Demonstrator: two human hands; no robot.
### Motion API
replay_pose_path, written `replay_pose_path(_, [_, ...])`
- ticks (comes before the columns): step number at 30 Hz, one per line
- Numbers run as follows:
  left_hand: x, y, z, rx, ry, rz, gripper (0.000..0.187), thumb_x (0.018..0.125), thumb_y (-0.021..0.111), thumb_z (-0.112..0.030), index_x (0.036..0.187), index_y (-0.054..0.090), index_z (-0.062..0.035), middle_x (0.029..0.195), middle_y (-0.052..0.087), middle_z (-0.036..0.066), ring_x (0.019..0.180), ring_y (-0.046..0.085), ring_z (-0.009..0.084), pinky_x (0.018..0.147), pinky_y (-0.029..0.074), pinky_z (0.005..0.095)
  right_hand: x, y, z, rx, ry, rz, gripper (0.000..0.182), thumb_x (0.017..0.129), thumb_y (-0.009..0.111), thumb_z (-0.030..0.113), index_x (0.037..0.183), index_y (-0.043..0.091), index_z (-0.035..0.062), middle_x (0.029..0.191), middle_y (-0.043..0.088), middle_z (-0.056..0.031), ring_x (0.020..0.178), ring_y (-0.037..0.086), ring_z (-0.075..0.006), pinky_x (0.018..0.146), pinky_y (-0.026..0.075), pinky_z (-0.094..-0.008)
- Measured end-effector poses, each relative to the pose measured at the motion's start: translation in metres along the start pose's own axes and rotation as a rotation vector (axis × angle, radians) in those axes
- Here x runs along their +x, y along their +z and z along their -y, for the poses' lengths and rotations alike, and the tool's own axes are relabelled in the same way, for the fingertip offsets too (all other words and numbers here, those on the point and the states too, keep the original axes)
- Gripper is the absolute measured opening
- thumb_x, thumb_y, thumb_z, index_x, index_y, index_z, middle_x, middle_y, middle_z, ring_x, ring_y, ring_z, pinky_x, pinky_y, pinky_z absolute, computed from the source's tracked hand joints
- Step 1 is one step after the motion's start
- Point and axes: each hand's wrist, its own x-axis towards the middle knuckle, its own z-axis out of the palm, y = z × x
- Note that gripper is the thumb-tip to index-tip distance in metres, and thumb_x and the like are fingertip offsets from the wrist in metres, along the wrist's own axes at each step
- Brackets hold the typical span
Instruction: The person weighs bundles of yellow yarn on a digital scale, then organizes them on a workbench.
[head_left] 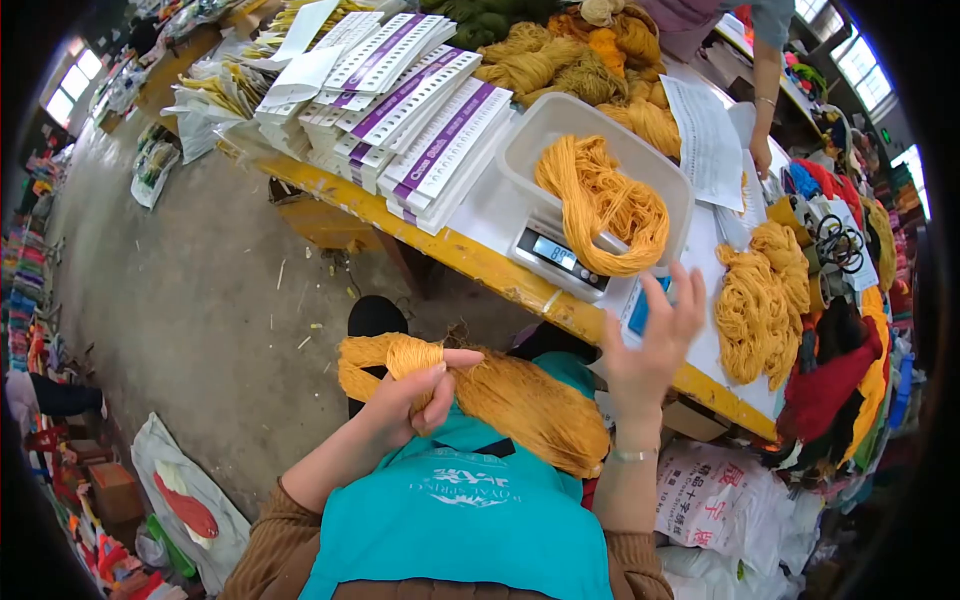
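My left hand [415, 395] is closed round a looped skein of golden-yellow yarn [365, 368], above my lap. A long loose bundle of the same yarn [530, 405] lies across the teal apron [460, 500]. My right hand [655, 340] is raised with its fingers apart and holds nothing, just in front of the scale. Orange-yellow yarn [600, 205] rests in a clear plastic tub [520, 145] on the digital scale [560, 262], whose display is lit. Part of this yarn hangs over the tub's front edge.
The yellow-edged table [480, 268] bears stacks of printed cards [430, 150], yarn skeins [760, 300], papers [705, 140] and black-handled scissors [838, 243]. Another person's hand [761, 155] is at the back right. White bags [720, 500] lie below the table at right.
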Motion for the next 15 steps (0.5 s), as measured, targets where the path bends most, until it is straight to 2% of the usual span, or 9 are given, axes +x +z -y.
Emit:
replay_pose_path(2, [0.003, -0.003, 0.001, 0.022, -0.015, 0.048, 0.041, 0.102, 0.044, -0.025, 0.131, 0.053, 0.0025, 0.057, 0.046, -0.001, 0.045, 0.037, 0.0062, 0.041, 0.029, 0.0216, 0.002, 0.028, -0.008, -0.054, -0.025, 0.040, 0.063, 0.065, 0.081, 0.006, 0.124, 0.057, 0.0090, 0.142, 0.044, -0.0158, 0.136, 0.035, -0.0394, 0.110, 0.032, -0.0496])
replay_pose_path(4, [0.006, -0.006, 0.002, 0.044, -0.011, 0.099, 0.041, 0.102, 0.044, -0.025, 0.130, 0.053, 0.0028, 0.055, 0.045, -0.001, 0.045, 0.036, 0.0061, 0.041, 0.030, 0.0215, 0.001, 0.054, -0.021, -0.101, -0.059, 0.061, 0.059, 0.067, 0.078, 0.006, 0.122, 0.058, 0.0114, 0.143, 0.043, -0.0149, 0.137, 0.034, -0.0379, 0.111, 0.031, -0.0501])
replay_pose_path(6, [0.006, -0.010, 0.000, 0.091, 0.010, 0.127, 0.039, 0.102, 0.044, -0.025, 0.128, 0.053, 0.0030, 0.055, 0.044, -0.002, 0.044, 0.035, 0.0056, 0.041, 0.030, 0.0212, 0.005, 0.078, -0.031, -0.211, -0.169, -0.065, 0.053, 0.070, 0.075, 0.005, 0.120, 0.059, 0.0128, 0.142, 0.044, -0.0140, 0.137, 0.035, -0.0360, 0.112, 0.030, -0.0506])
replay_pose_path(8, [0.002, -0.010, -0.001, 0.075, 0.015, 0.116, 0.038, 0.102, 0.043, -0.024, 0.127, 0.054, 0.0029, 0.054, 0.043, -0.001, 0.044, 0.035, 0.0058, 0.041, 0.030, 0.0216, 0.007, 0.084, -0.035, -0.223, -0.164, -0.084, 0.045, 0.071, 0.072, 0.004, 0.114, 0.060, 0.0129, 0.138, 0.047, -0.0116, 0.136, 0.037, -0.0330, 0.111, 0.031, -0.0500])
replay_pose_path(10, [0.000, -0.010, -0.002, 0.057, 0.026, 0.114, 0.038, 0.102, 0.043, -0.024, 0.126, 0.055, 0.0028, 0.054, 0.043, -0.001, 0.044, 0.035, 0.0060, 0.041, 0.030, 0.0220, 0.014, 0.087, -0.038, -0.207, -0.199, -0.172, 0.036, 0.069, 0.069, 0.003, 0.102, 0.062, 0.0117, 0.125, 0.056, -0.0098, 0.127, 0.046, -0.0318, 0.108, 0.035, -0.0492])
replay_pose_path(11, [-0.002, -0.011, -0.002, 0.017, 0.024, 0.074, 0.037, 0.103, 0.042, -0.024, 0.125, 0.055, 0.0027, 0.054, 0.042, -0.001, 0.044, 0.034, 0.0064, 0.041, 0.029, 0.0226, 0.019, 0.084, -0.039, -0.213, -0.205, -0.179, 0.036, 0.069, 0.069, 0.003, 0.102, 0.062, 0.0117, 0.125, 0.056, -0.0098, 0.127, 0.046, -0.0318, 0.108, 0.035, -0.0492])
replay_pose_path(13, [-0.004, -0.015, -0.004, -0.025, 0.027, 0.047, 0.037, 0.103, 0.041, -0.023, 0.125, 0.056, 0.0027, 0.053, 0.041, -0.001, 0.043, 0.034, 0.0069, 0.041, 0.029, 0.0232, 0.033, 0.075, -0.037, -0.022, -0.268, -0.150, 0.025, 0.067, 0.068, 0.002, 0.091, 0.063, 0.0109, 0.106, 0.063, -0.0077, 0.112, 0.056, -0.0298, 0.102, 0.041, -0.0470])
replay_pose_path(14, [-0.007, -0.019, -0.006, -0.050, 0.064, 0.052, 0.037, 0.103, 0.041, -0.024, 0.125, 0.056, 0.0025, 0.053, 0.040, -0.001, 0.043, 0.033, 0.0071, 0.041, 0.028, 0.0238, 0.044, 0.070, -0.036, 0.043, -0.290, -0.145, 0.020, 0.067, 0.066, 0.002, 0.086, 0.063, 0.0088, 0.090, 0.063, -0.0085, 0.095, 0.061, -0.0314, 0.088, 0.048, -0.0435])
replay_pose_path(15, [-0.010, -0.023, -0.009, -0.074, 0.102, 0.055, 0.037, 0.103, 0.041, -0.024, 0.125, 0.055, 0.0022, 0.052, 0.040, -0.001, 0.043, 0.033, 0.0074, 0.041, 0.027, 0.0243, 0.052, 0.068, -0.037, 0.153, -0.147, -0.032, 0.016, 0.070, 0.065, 0.002, 0.085, 0.062, 0.0071, 0.085, 0.062, -0.0094, 0.088, 0.061, -0.0297, 0.081, 0.049, -0.0409])
